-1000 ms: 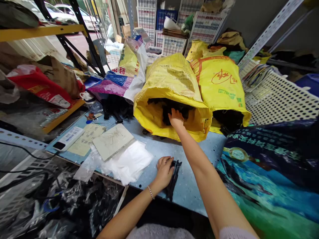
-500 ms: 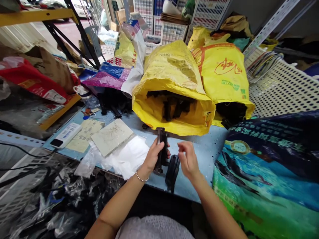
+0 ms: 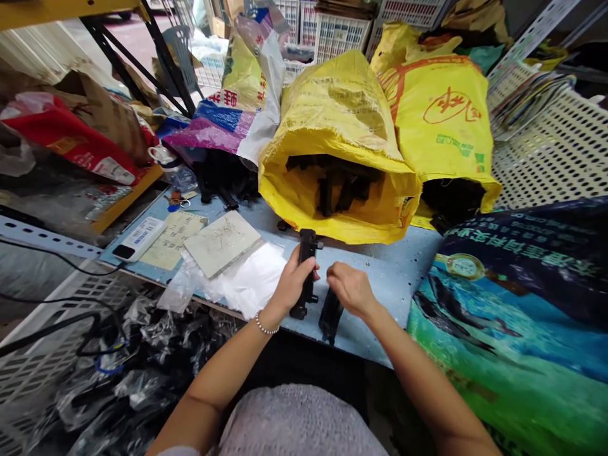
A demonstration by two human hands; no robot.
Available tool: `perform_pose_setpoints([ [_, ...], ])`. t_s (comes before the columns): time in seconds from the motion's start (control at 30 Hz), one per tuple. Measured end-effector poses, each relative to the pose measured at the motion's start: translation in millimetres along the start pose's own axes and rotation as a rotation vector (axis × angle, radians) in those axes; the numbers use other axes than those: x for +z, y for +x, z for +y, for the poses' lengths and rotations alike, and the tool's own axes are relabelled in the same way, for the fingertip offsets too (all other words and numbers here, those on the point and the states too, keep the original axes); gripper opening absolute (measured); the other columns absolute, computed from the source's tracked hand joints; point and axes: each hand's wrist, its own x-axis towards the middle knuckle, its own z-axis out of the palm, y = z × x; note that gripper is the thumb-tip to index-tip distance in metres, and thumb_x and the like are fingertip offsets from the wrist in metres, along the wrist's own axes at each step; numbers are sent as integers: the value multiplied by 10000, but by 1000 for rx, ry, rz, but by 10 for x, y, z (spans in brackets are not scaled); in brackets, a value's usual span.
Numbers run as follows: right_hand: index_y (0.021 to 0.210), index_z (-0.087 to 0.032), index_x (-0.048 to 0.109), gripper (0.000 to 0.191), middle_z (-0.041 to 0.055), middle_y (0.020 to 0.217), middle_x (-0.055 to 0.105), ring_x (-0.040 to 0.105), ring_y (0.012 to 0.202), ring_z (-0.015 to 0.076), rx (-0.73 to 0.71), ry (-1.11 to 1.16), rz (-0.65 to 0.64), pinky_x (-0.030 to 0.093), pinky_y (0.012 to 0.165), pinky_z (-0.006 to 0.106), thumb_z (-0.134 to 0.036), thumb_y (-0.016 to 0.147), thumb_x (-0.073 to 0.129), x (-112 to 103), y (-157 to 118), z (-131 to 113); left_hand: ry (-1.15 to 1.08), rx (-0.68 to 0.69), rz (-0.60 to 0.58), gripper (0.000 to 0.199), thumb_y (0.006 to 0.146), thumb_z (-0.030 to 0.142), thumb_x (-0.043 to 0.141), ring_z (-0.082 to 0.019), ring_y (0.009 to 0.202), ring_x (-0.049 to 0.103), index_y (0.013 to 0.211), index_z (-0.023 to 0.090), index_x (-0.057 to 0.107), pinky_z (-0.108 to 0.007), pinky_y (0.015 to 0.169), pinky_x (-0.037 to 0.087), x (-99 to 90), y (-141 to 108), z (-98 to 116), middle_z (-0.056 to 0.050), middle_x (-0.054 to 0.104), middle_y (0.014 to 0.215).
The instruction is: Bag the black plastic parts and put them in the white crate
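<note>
Head view, black part (image 3: 306,289) inside left grip (image 3: 291,278), ends protruding

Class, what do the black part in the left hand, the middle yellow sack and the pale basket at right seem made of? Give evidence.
Black part in the left hand: probably hard plastic, satin, with dull highlights; painted metal is possible.
Middle yellow sack: likely woven plastic, faintly shiny, creased and frayed at the rim.
Pale basket: seemingly moulded plastic, fairly matt, with regular holes.
</note>
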Motion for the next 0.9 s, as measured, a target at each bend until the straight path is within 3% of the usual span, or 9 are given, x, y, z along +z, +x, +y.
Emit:
perform_pose_setpoints([
  [0.13,853,-200,579,402,75,758,610,560,694,204,59,-49,26,400,635,319,-410,1021,281,251,-323,-253,75,21,35,375,900,449,514,-176,830,620,1127,160,589,-275,760,495,-30,167,-86,-45,668,876],
  [0.23,781,-228,546,400,16,653,576,529,586,173,193,-10,-90,350,571,289,-392,1032,281,243,-152,-137,210,111,73,372,917,425,499,-222,1038,602,1163,172,617,-328,941,448,-90,221,-317,-71,683,1098],
  [0.3,816,-236,554,384,13,704,603,564,647,178,273,8,-105,369,605,279,-432,1027,299,148,221,93,332,86,102,385,929,424,483,-242,1072,603,1214,198,609,-357,968,435,-106,188,-537,-71,676,1158],
  [0.4,1009,-202,585,303,111,1021,639,593,962,245,548,-71,58,413,774,322,-397,1011,353,1,1022,500,548,25,92,410,936,424,477,-265,989,634,1279,228,587,-403,932,458,-36,55,-873,-85,697,1093],
  [0.43,1081,-175,579,291,156,1133,609,570,1052,276,675,-62,87,413,823,346,-396,989,412,-32,1290,617,621,51,85,403,931,417,490,-272,990,627,1269,227,600,-418,934,458,1,8,-964,-94,695,1081],
  [0.57,1118,-65,582,333,266,1234,539,531,1137,346,779,8,108,411,870,400,-328,928,506,-91,1944,864,724,220,73,388,897,401,562,-269,1073,563,1230,214,633,-445,980,440,31,-23,-1092,-109,639,1122],
  [0.67,996,-99,625,358,181,1049,634,593,995,272,754,151,76,442,813,349,-377,958,402,-37,1796,772,464,191,109,450,899,490,549,-235,1036,579,1241,208,621,-423,976,448,-111,173,-911,-104,632,1109],
  [0.8,829,-162,634,504,57,817,653,607,759,185,642,391,-36,471,678,287,-510,970,297,157,961,346,-246,63,67,670,860,713,436,-218,997,621,1272,202,572,-380,910,487,-228,470,-490,-110,651,1140],
  [0.9,829,-182,629,536,33,719,612,571,651,173,508,643,-146,462,613,297,-550,981,270,175,390,57,-511,7,3,564,844,649,550,-174,862,632,1128,166,621,-300,788,511,-163,445,-250,-88,670,1021],
])
